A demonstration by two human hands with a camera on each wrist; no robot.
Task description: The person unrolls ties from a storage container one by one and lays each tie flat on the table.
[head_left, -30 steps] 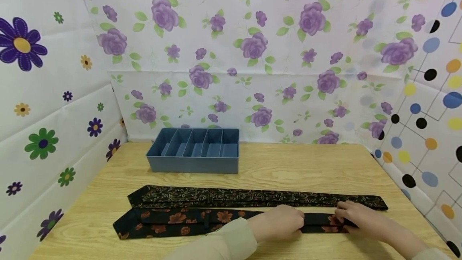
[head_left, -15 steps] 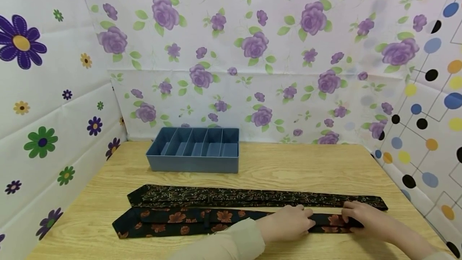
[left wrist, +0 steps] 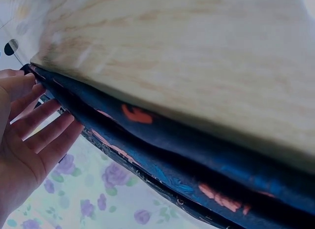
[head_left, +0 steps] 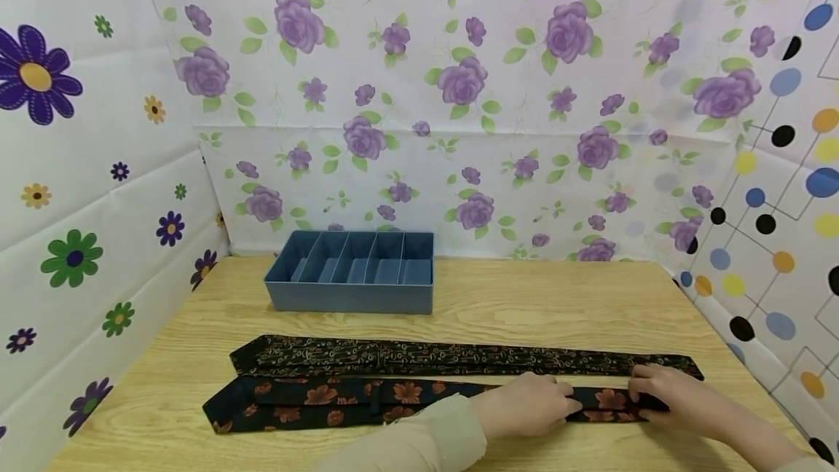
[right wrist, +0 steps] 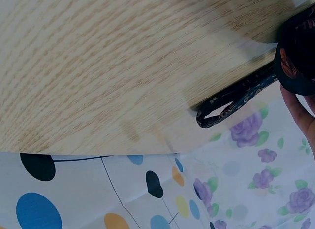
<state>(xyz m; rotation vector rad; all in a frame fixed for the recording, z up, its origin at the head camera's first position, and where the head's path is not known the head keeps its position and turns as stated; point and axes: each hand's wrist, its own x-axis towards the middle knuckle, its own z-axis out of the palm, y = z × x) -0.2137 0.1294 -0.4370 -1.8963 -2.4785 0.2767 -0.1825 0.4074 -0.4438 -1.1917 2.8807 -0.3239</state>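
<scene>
Two folded neckties lie side by side across the table. The nearer one is dark navy with rust-coloured leaves or flowers [head_left: 308, 406]; the farther is black with a small pale pattern [head_left: 446, 359]. My left hand [head_left: 527, 406] rests on the nearer necktie, right of its middle. In the left wrist view its fingers [left wrist: 51, 145] are extended, tips against the necktie's edge. My right hand [head_left: 682, 400] holds that necktie's right end between thumb and fingers. The right wrist view shows the looped end of the navy necktie [right wrist: 290, 66] beside the fingers, partly cut off.
A blue-grey box [head_left: 350, 299] with several compartments stands at the back left of the wooden table [head_left: 544, 297]. Patterned cloths enclose the back and both sides, with purple roses [head_left: 462, 82] behind and coloured dots on the right.
Both hands have slid a little to the right along the nearer necktie, the right hand near its end. The farther necktie and the box stay put.
</scene>
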